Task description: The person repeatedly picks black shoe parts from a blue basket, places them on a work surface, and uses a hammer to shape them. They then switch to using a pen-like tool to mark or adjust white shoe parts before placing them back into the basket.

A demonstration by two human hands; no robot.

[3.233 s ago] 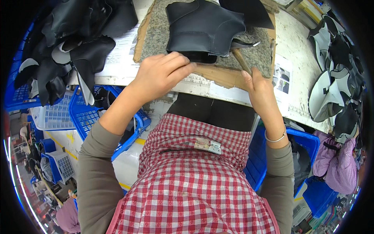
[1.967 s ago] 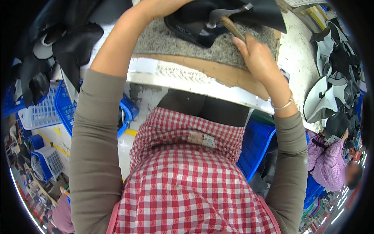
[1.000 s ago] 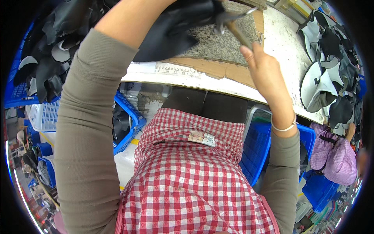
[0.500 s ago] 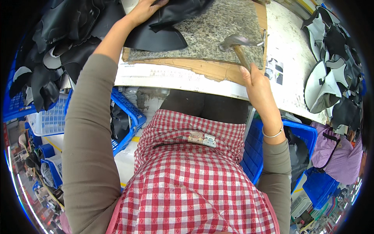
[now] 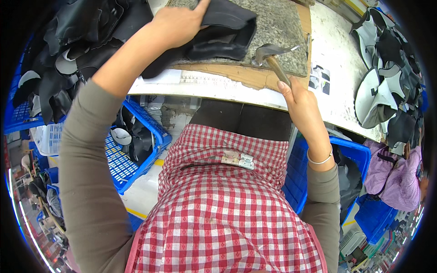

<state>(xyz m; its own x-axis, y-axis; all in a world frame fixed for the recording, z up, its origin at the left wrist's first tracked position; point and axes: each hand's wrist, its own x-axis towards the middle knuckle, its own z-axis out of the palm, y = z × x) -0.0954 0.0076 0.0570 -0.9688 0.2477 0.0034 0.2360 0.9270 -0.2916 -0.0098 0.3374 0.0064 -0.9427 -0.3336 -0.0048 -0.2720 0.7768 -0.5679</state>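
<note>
My right hand is closed round the wooden handle of a hammer; its metal head hovers over or rests on the right part of a speckled stone slab, I cannot tell which. Against a folded black leather piece on the slab lies my left hand, index finger stretched out along it. The other left fingers are partly hidden. Part of the leather hangs below the left wrist, toward the slab's front edge.
A worn wooden board lies under the slab on a white table. Black leather pieces are heaped at left, black-and-white pieces at right. Blue crates stand below the table. Someone in a purple checked garment is at right.
My left hand has moved right and nearer, over the leather. The leather piece has been turned and folded, with its dark opening toward me. The hammer has shifted slightly left and down.
</note>
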